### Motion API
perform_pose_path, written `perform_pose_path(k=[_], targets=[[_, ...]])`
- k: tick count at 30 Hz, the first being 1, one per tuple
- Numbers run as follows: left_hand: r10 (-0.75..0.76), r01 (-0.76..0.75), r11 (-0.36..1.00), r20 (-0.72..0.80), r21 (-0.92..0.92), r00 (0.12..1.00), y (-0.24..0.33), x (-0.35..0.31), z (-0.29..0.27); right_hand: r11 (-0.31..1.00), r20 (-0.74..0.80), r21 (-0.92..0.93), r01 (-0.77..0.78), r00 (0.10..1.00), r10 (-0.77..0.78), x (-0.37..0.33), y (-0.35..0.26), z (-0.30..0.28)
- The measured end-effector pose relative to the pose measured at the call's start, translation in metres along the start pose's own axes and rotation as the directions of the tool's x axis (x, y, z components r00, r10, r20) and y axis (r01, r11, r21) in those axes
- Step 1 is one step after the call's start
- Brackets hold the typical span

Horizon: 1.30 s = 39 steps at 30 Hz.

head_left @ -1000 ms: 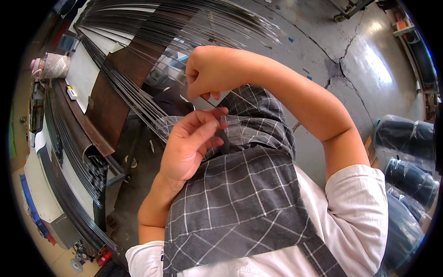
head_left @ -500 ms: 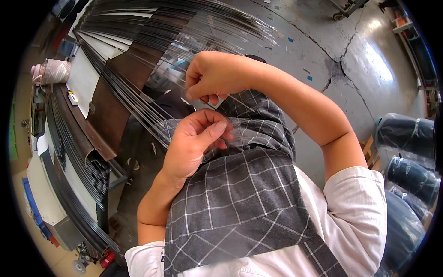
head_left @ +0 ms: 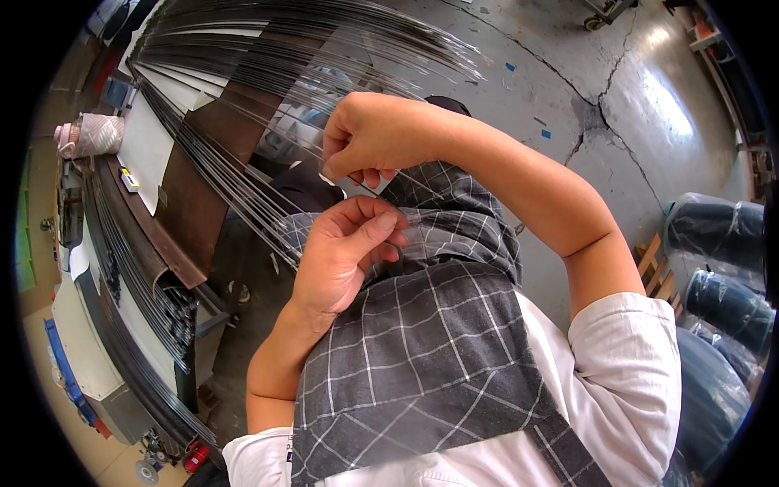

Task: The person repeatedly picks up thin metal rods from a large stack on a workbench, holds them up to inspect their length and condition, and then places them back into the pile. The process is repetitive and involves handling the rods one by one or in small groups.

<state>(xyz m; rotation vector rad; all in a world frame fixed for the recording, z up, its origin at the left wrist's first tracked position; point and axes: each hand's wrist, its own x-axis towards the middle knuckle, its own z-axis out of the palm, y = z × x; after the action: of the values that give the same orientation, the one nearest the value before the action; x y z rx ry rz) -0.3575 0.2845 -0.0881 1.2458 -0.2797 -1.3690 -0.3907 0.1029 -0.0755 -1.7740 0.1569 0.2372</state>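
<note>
My right hand (head_left: 367, 138) is bent downward with its thumb and fingers pinched together over my lap. A thin dark strip (head_left: 363, 186) shows just below those fingers and slants toward my left hand (head_left: 345, 247). The left hand is turned palm up, thumb pressed to its forefinger; whatever lies in that pinch is too small to make out. The two hands are close but apart. To their left, a bundle of long thin dark strips (head_left: 235, 183) slants down to my lap, and more strips (head_left: 324, 36) fan out above, their ends overhanging the floor.
A brown-covered bench (head_left: 199, 219) with white sheets stands at left, holding a wrapped pink bottle (head_left: 93, 135) and a small yellow-and-white box (head_left: 128, 180). More dark strips (head_left: 134, 268) are stacked alongside. Plastic-wrapped dark rolls (head_left: 714, 235) stand at right on the cracked grey floor (head_left: 527, 89).
Both hands keep nearly the same pinched poses. The right hand has shifted very slightly to the left, and the view has turned a little.
</note>
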Motion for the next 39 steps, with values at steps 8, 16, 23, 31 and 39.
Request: perform_pose_path(k=[8, 16, 23, 31, 39], targets=[[0.000, 0.000, 1.000, -0.013, -0.025, 1.000, -0.0026, 0.0005, 0.0004, 1.000, -0.006, 0.008, 0.001, 1.000, -0.001, 0.0009, 0.0027, 0.0008], [0.014, -0.015, 0.998, -0.025, -0.057, 1.000, -0.0044, 0.0000, -0.0012, 0.998, 0.001, 0.047, 0.032, 0.999, -0.033, 0.0020, 0.0041, 0.0011], [0.015, -0.018, 0.992, -0.021, -0.125, 1.000, -0.0044, -0.0032, 0.0005, 0.996, -0.011, 0.080, 0.031, 0.999, -0.030, 0.0026, 0.0064, 0.0025], [0.024, -0.028, 0.989, -0.029, -0.147, 0.999, -0.0066, -0.0011, 0.0017, 0.995, -0.024, 0.089, 0.053, 0.998, -0.052, 0.0017, 0.0055, 0.0041], [0.026, -0.032, 0.989, -0.043, -0.144, 0.999, -0.0088, -0.0007, 0.0015, 0.995, -0.022, 0.089, 0.055, 0.998, -0.054, 0.0030, 0.0067, 0.0049]])
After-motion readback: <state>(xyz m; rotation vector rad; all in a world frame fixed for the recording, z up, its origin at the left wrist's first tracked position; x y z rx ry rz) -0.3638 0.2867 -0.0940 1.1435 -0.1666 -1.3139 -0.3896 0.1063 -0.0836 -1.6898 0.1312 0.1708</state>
